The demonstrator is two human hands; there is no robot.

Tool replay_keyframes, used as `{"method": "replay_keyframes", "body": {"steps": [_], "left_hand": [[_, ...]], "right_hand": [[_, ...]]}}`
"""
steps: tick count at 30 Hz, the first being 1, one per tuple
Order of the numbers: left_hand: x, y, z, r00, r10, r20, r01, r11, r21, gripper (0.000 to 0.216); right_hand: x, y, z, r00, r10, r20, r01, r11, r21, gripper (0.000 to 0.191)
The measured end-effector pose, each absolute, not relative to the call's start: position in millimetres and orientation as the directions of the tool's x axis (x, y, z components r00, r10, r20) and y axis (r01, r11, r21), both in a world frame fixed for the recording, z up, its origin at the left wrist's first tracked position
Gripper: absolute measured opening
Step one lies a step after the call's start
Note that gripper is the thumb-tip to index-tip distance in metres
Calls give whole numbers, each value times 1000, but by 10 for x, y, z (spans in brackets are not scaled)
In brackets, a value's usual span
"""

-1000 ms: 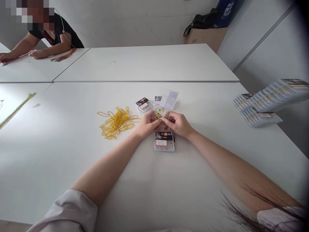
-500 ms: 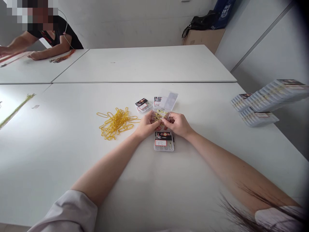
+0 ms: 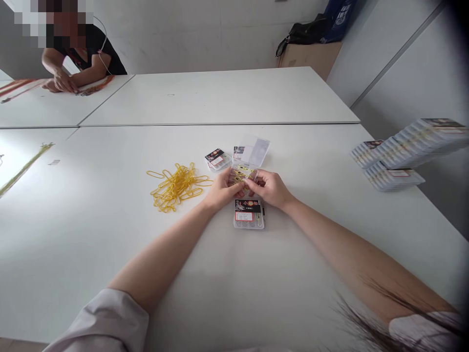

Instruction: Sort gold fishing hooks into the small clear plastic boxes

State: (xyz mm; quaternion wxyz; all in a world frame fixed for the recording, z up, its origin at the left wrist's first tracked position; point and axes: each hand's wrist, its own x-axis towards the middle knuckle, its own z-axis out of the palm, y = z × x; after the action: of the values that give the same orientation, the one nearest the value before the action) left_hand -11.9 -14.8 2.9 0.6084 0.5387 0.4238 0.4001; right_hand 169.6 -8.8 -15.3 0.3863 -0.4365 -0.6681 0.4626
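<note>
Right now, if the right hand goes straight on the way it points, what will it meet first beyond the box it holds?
Probably the left hand, facing the right hand across the open box that both hold; the depth between them is unclear.

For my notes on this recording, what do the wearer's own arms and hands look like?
The left hand and right hand are bare, with no gloves or watch visible. The left sleeve is pale grey, creased, and ends around the elbow. The right sleeve, also pale, shows only partly.
</note>
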Motion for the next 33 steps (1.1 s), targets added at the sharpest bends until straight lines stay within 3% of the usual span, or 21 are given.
{"method": "replay_keyframes", "body": {"steps": [11, 20, 33], "left_hand": [[-107, -152, 63, 318, 945, -82, -30, 96, 995, 35], [-112, -144, 35, 309, 947, -87, 14, 87, 996, 31], [-115, -143, 25, 326, 943, -69, 44, 58, 997, 27]], "right_hand": [[1726, -119, -36, -366, 925, 97, 170, 169, -971, 39], [1718, -90, -95, -367, 925, 100, 159, 168, -973, 35], [1718, -82, -72, -311, 944, 109, 256, 193, -947, 37]]}}
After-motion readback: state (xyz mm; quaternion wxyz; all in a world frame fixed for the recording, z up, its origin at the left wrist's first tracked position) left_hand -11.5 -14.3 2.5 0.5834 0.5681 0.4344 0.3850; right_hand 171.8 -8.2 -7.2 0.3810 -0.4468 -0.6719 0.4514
